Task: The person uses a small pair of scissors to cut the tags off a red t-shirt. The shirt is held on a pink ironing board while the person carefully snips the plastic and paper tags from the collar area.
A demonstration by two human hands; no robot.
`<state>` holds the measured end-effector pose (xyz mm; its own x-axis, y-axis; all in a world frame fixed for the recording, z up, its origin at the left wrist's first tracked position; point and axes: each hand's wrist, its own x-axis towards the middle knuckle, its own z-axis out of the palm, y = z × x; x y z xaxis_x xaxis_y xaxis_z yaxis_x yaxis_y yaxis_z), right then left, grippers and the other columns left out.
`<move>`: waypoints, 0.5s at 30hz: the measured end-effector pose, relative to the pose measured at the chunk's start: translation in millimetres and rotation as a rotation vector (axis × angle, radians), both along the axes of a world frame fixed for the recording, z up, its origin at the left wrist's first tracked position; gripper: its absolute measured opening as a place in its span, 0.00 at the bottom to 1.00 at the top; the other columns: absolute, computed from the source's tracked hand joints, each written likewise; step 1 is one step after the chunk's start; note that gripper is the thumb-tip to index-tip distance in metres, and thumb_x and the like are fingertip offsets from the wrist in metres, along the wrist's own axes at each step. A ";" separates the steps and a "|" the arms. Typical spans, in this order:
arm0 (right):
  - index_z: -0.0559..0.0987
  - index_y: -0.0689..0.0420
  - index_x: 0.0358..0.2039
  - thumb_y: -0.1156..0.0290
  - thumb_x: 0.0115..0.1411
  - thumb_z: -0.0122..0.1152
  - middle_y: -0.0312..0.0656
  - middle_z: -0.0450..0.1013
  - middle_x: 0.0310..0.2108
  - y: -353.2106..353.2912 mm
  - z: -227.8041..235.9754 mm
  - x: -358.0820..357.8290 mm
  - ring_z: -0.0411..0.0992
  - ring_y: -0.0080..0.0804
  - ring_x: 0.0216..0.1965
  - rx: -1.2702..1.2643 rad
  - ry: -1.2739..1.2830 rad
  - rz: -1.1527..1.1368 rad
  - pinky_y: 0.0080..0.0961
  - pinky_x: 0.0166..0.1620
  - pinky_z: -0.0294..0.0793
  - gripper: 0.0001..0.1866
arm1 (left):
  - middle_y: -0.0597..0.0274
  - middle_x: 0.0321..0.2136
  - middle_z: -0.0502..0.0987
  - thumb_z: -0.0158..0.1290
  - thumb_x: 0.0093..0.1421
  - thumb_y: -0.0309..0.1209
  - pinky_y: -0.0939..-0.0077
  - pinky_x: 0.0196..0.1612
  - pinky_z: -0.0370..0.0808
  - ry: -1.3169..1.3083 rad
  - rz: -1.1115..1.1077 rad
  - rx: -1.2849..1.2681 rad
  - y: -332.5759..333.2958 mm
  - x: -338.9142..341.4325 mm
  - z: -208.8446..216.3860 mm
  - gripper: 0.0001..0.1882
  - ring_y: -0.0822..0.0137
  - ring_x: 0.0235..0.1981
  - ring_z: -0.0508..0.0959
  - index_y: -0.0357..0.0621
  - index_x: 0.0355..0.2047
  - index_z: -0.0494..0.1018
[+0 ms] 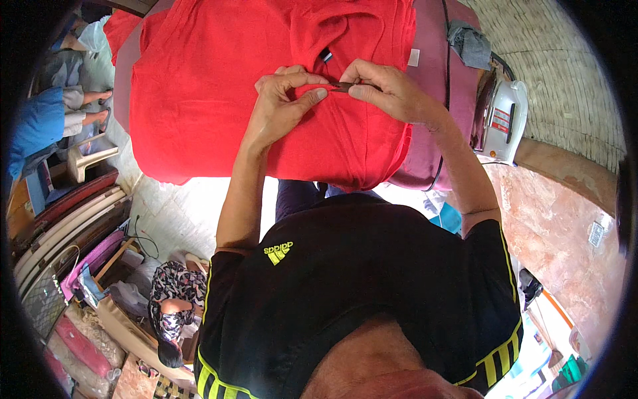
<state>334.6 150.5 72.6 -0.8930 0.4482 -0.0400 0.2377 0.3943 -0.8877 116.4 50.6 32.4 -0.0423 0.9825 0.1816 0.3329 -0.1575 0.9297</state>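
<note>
A red cloth garment [199, 100] lies spread over a padded surface with a mauve cover [428, 149]. My left hand [282, 100] pinches a bit of the red cloth between thumb and fingers. Close against it, my right hand [389, 93] grips a small, slim, dark pointed tool [342, 87], its tip at the pinched cloth. The fingers hide much of the tool, so its exact kind is unclear. Just above the hands, a small dark and white label [325, 56] shows among the folds.
A white clothes iron [503, 123] stands at the right end of the padded surface, with a grey cloth [468, 43] behind it. A dark cord [447, 86] crosses the cover. One person [178, 296] is at lower left, another [43, 123] at far left, near stacked boards [73, 229].
</note>
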 end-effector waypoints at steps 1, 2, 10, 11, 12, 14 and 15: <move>0.73 0.62 0.44 0.72 0.68 0.53 0.36 0.70 0.33 0.3 0.4 -0.8 0.67 0.20 0.36 -0.004 0.004 0.002 0.21 0.42 0.68 0.08 | 0.67 0.20 0.72 0.66 0.53 0.28 0.73 0.38 0.64 -0.011 -0.008 -0.009 0.3 -0.6 -0.9 0.09 0.70 0.28 0.68 0.45 0.36 0.84; 0.73 0.62 0.44 0.72 0.68 0.53 0.36 0.70 0.33 0.8 0.4 -2.0 0.67 0.20 0.36 -0.007 0.009 0.005 0.21 0.41 0.68 0.08 | 0.67 0.20 0.71 0.66 0.53 0.29 0.73 0.38 0.64 -0.022 -0.016 -0.017 0.7 -1.6 -1.1 0.10 0.70 0.28 0.67 0.45 0.36 0.84; 0.73 0.62 0.41 0.70 0.67 0.53 0.40 0.72 0.32 4.6 -6.8 -5.1 0.71 0.27 0.35 -0.031 0.049 0.006 0.26 0.41 0.70 0.08 | 0.69 0.26 0.72 0.65 0.54 0.24 0.74 0.45 0.65 0.028 -0.060 -0.060 0.1 -4.6 1.3 0.11 0.71 0.34 0.69 0.41 0.39 0.83; 0.73 0.62 0.42 0.72 0.68 0.52 0.37 0.71 0.32 5.6 -9.2 -4.0 0.68 0.22 0.35 -0.048 0.040 0.009 0.22 0.40 0.69 0.07 | 0.69 0.26 0.72 0.65 0.54 0.24 0.74 0.45 0.65 0.016 -0.061 -0.057 -0.1 -3.8 1.2 0.11 0.71 0.34 0.69 0.41 0.39 0.83; 0.73 0.62 0.43 0.73 0.69 0.51 0.34 0.69 0.33 5.6 -9.1 -4.4 0.66 0.17 0.35 -0.064 0.031 0.011 0.19 0.40 0.67 0.07 | 0.68 0.26 0.72 0.65 0.55 0.24 0.74 0.45 0.65 0.006 -0.061 -0.053 0.1 -3.8 1.5 0.11 0.71 0.34 0.69 0.41 0.39 0.83; 0.74 0.62 0.43 0.74 0.69 0.51 0.33 0.70 0.34 0.7 -5.2 -6.4 0.66 0.17 0.36 -0.041 0.049 -0.012 0.18 0.41 0.67 0.07 | 0.68 0.26 0.72 0.65 0.55 0.24 0.75 0.45 0.65 0.001 -0.065 -0.079 0.3 -5.8 1.8 0.11 0.71 0.35 0.69 0.40 0.39 0.83; 0.74 0.62 0.43 0.74 0.69 0.51 0.33 0.70 0.34 -1.3 -3.1 -6.4 0.66 0.17 0.36 -0.028 0.057 -0.025 0.18 0.41 0.67 0.07 | 0.68 0.26 0.72 0.65 0.55 0.24 0.75 0.45 0.65 -0.003 -0.068 -0.091 0.6 -5.7 2.3 0.10 0.71 0.35 0.70 0.40 0.39 0.83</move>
<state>328.2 149.2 69.5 -0.8829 0.4696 -0.0022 0.1958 0.3638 -0.9107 110.7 51.2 34.7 0.0250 0.9955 0.0917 0.3215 -0.0949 0.9421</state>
